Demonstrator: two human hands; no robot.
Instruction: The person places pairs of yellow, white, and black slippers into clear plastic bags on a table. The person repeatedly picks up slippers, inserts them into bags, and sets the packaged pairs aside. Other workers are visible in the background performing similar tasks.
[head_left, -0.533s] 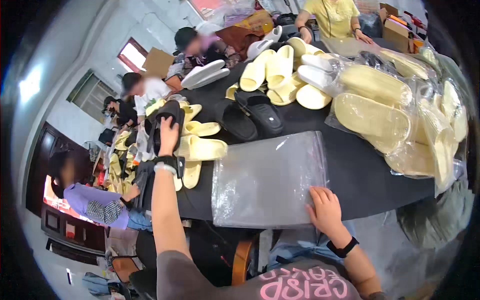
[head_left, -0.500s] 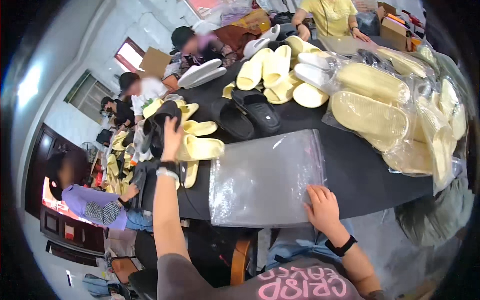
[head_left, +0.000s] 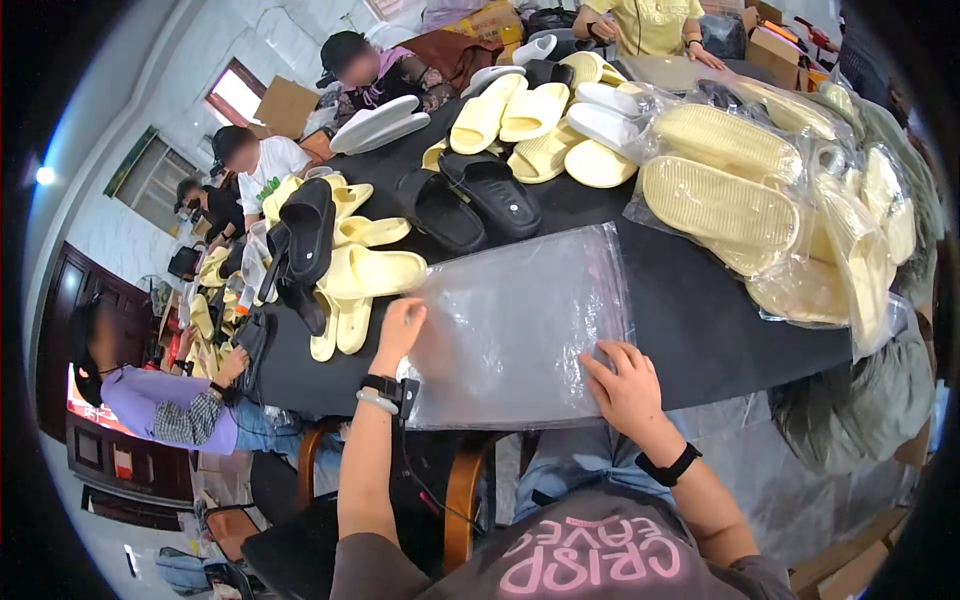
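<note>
A stack of clear plastic bags point(head_left: 515, 330) lies flat at the front of the black table, before my body. By the bags' left edge is my left hand point(head_left: 402, 328), empty, with its fingers apart and slightly bent. My right hand point(head_left: 625, 385) rests on the lower right edge of the bags, its fingers spread and pressing lightly. Just beyond my left hand sits a heap of slides: a pale yellow slide point(head_left: 372, 272) and a black slide point(head_left: 307, 230) on top of others. Behind the bags stands a pair of black slides point(head_left: 492, 195).
Bagged yellow slides point(head_left: 720, 205) pile up on the right of the table point(head_left: 700, 345). More yellow slides point(head_left: 535, 110) and white slides point(head_left: 380, 125) lie toward the back. Several people work around the table. A wooden chair arm point(head_left: 465, 500) is below the table edge.
My left hand has let go of the black slide on the heap and come back toward me, to the bags' left edge. My right hand stays at the bags' right edge.
</note>
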